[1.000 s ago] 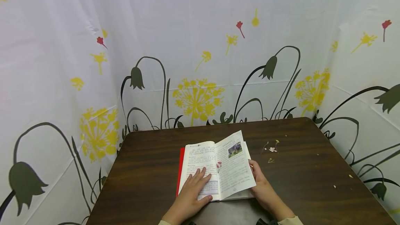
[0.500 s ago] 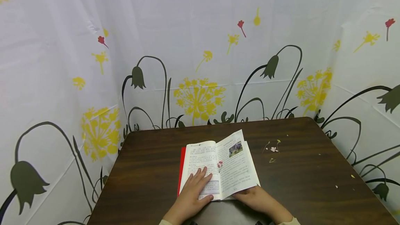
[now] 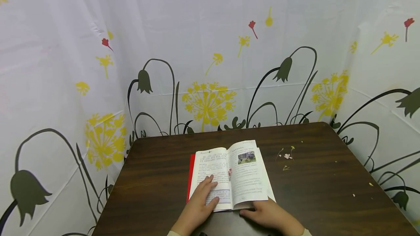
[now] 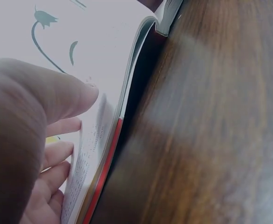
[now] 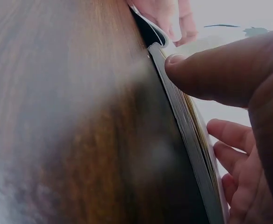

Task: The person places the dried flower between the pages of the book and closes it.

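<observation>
An open book (image 3: pixel 211 159) with a red cover (image 3: pixel 191 170) lies on the table, print on both pages and a small photo on the right-hand leaf (image 3: pixel 247 181). My left hand (image 3: pixel 198 201) rests on the lower left page, fingers stretched up it and thumb near the spine. The right-hand leaf bows up from the pages below. Beneath its lower edge my right hand (image 3: pixel 267 212) reaches in, its fingertips hidden in the head view. In the right wrist view the thumb (image 5: pixel 211 72) lies along the lower edge of the page stack, with loosely bent fingers (image 5: pixel 232 144) at the page surface.
The dark wooden table (image 3: pixel 157 177) extends around the book. Small dried flowers (image 3: pixel 287 156) and scattered petals lie to the book's right. Behind the table hangs a white curtain (image 3: pixel 203 28) printed with flowers.
My right hand has moved left from the right page edge to under the leaf's lower edge. The leaf now bows more. My left hand has shifted slightly down on the left page.
</observation>
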Demonstrator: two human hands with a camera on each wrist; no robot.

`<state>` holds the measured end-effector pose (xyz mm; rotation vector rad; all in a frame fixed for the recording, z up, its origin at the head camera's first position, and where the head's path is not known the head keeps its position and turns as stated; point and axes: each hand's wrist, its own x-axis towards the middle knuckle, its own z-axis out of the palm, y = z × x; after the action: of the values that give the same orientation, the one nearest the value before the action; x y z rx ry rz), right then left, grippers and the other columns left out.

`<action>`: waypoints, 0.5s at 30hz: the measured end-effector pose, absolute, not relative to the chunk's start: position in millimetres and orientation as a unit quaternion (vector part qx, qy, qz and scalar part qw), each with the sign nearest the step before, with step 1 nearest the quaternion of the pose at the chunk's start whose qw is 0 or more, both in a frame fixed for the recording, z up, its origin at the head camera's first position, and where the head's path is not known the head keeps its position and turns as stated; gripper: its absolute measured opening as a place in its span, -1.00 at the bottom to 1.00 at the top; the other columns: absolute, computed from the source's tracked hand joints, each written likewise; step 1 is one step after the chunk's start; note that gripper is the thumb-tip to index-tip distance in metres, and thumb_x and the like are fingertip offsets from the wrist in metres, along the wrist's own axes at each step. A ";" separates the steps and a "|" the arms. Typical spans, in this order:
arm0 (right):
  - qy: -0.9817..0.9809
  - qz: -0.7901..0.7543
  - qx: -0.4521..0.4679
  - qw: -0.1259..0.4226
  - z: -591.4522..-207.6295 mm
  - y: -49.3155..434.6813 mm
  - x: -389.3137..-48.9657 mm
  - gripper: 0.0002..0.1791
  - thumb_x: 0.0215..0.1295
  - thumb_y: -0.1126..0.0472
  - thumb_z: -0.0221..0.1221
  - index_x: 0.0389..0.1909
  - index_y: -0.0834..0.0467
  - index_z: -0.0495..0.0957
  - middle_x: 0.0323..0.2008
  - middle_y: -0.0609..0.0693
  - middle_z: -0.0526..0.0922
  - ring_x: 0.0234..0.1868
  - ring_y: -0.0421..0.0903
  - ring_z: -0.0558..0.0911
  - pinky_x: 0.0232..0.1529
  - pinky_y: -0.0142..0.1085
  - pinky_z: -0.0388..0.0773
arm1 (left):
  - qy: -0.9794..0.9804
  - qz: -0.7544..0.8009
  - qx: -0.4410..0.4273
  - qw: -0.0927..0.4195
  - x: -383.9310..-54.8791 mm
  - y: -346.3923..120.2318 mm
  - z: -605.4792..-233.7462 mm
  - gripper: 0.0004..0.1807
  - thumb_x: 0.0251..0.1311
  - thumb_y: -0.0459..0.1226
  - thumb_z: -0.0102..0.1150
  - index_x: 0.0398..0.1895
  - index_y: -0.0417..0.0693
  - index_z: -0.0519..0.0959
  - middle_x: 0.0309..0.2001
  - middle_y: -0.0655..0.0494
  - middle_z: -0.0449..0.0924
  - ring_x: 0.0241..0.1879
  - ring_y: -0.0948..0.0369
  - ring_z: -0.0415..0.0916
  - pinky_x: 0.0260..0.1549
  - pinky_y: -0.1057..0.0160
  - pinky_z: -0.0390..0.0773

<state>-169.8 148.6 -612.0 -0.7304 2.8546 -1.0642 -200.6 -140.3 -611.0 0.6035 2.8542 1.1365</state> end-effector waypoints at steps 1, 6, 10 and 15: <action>0.909 -0.335 -0.248 -0.018 -613.1 148.2 -170.4 -0.41 0.36 -0.16 0.47 0.33 -0.07 0.63 0.30 -0.09 0.72 0.25 -0.11 0.69 0.26 -0.10 0.69 | 0.911 0.365 0.192 0.004 -200.8 -140.2 -611.1 -0.46 0.43 -0.14 0.37 0.42 -0.04 0.58 0.66 0.02 0.35 0.69 -0.14 0.23 0.58 -0.35 0.31; 0.881 -0.302 -0.342 -0.126 -617.8 146.6 -178.9 -0.25 0.22 0.05 0.58 0.43 -0.13 0.54 0.37 -0.07 0.61 0.34 -0.05 0.62 0.30 -0.03 0.63 | 0.911 0.364 0.193 -0.012 -201.1 -140.6 -613.8 -0.49 0.41 -0.19 0.38 0.39 -0.03 0.60 0.64 0.01 0.40 0.67 -0.12 0.28 0.58 -0.30 0.34; 0.870 -0.278 -0.377 -0.150 -618.0 146.4 -182.8 -0.18 0.18 0.06 0.58 0.49 -0.14 0.53 0.46 0.02 0.58 0.46 0.14 0.59 0.33 0.14 0.61 | 0.909 0.363 0.201 -0.034 -201.5 -140.2 -616.4 -0.47 0.37 -0.21 0.40 0.39 -0.05 0.60 0.60 -0.05 0.45 0.63 -0.14 0.34 0.54 -0.31 0.38; 0.876 -0.247 -0.391 -0.136 -617.9 144.9 -181.8 -0.20 0.21 0.02 0.56 0.50 -0.22 0.56 0.51 0.12 0.55 0.52 0.31 0.52 0.34 0.29 0.56 | 0.904 0.381 0.188 -0.039 -198.5 -138.3 -617.2 -0.46 0.33 -0.22 0.43 0.38 0.03 0.58 0.40 0.01 0.62 0.43 0.02 0.56 0.41 -0.19 0.58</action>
<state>-181.8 144.9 -617.9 -1.3466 3.0206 -0.8517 -198.5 -138.3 -617.2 0.6065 2.9139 1.2273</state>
